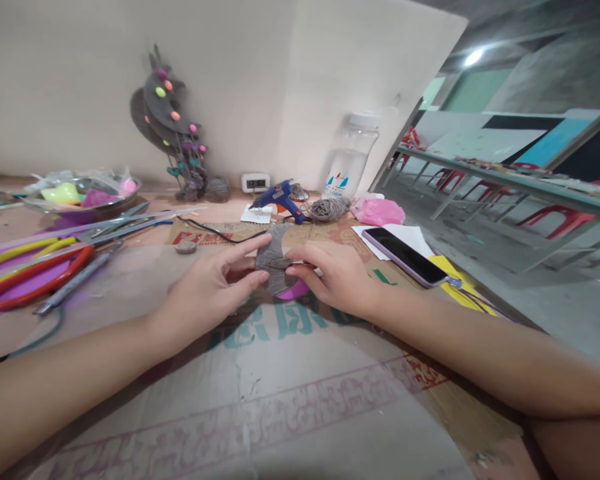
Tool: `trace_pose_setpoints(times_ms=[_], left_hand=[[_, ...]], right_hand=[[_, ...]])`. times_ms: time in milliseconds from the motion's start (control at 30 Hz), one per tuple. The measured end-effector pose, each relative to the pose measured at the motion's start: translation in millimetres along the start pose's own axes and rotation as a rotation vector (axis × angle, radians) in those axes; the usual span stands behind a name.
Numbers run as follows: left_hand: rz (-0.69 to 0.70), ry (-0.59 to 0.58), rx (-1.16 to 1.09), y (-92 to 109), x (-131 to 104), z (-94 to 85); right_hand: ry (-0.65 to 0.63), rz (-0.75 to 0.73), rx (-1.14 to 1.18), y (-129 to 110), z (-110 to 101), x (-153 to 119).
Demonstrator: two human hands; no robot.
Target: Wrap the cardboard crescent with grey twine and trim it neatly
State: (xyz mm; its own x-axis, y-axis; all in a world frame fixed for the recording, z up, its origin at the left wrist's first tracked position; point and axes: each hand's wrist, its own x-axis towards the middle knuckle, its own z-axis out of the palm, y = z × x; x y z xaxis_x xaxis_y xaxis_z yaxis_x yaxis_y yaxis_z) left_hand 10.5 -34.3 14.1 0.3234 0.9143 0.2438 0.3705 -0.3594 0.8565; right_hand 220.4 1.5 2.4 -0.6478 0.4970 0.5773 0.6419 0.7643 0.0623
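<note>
A flat curved piece wrapped in grey yarn point(274, 259) is held between my two hands above the cardboard. My left hand point(220, 277) closes on its left edge, thumb in front and fingers behind. At the right edge, my right hand point(330, 270) pinches with thumb and forefinger; whether a yarn end lies in that pinch is too small to tell. Under the wrapped piece a bit of magenta sheet point(294, 291) shows. Behind it lie a blue glue gun point(280, 199) and a loose ball of grey yarn point(330, 209).
Scissors with red handles point(45, 293) and a grey pen point(77, 280) lie at left, near a bowl point(85, 200) of craft bits. A water bottle point(353, 157) stands at the back. A phone point(405, 257) lies at right. A grey moon-shaped ornament point(167, 117) leans on the wall.
</note>
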Motion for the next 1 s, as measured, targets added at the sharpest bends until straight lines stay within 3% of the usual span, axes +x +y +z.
trace_pose_setpoints(times_ms=[400, 1000], left_hand=[[-0.008, -0.010, -0.018, -0.9, 1.5, -0.1], [0.020, -0.017, 0.057, -3.9, 0.0, 0.1]], right_hand=[[0.004, 0.039, 0.111, 3.2, 3.4, -1.8], [0.004, 0.034, 0.079, 0.4, 2.6, -1.4]])
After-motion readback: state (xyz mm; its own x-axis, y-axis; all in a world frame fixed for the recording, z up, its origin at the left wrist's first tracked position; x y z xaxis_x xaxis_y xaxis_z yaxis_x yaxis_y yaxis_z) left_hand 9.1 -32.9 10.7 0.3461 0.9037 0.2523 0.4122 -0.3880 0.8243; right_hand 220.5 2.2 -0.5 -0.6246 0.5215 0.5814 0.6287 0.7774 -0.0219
